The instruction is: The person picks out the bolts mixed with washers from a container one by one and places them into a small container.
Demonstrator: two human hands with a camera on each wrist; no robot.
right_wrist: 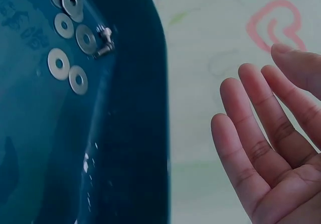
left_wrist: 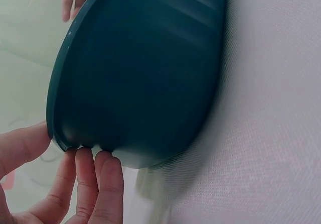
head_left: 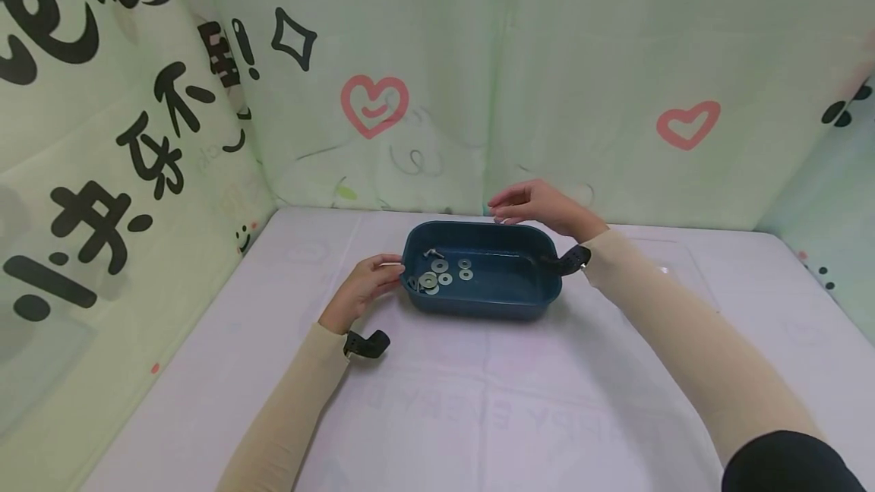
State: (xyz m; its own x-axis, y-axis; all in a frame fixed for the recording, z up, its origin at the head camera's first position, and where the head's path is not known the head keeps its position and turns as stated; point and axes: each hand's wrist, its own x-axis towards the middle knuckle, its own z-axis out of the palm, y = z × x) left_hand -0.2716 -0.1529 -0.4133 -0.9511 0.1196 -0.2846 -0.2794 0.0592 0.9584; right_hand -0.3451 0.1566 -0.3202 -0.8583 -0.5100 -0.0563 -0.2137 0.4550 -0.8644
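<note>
A dark blue oblong basin [head_left: 502, 305] stands on the table. Several flat metal washers [head_left: 440, 266] and a small silver bolt [head_left: 434, 253] lie inside it at the left end. My left hand [head_left: 369, 285] pinches the rim at that end; in the left wrist view the thumb [left_wrist: 25, 146] is at the rim and the fingertips touch the outer wall. Beyond the back rim, toward the right, my right hand [head_left: 536, 206] hovers holding nothing. In the right wrist view its fingers [right_wrist: 261, 118] are spread and loosely bent, apart from the basin.
A white cloth [head_left: 437, 401] covers the table. Pale green printed curtains [head_left: 574, 59] enclose the back and both sides, with the back one close behind the basin. Black straps sit on both wrists [head_left: 365, 345].
</note>
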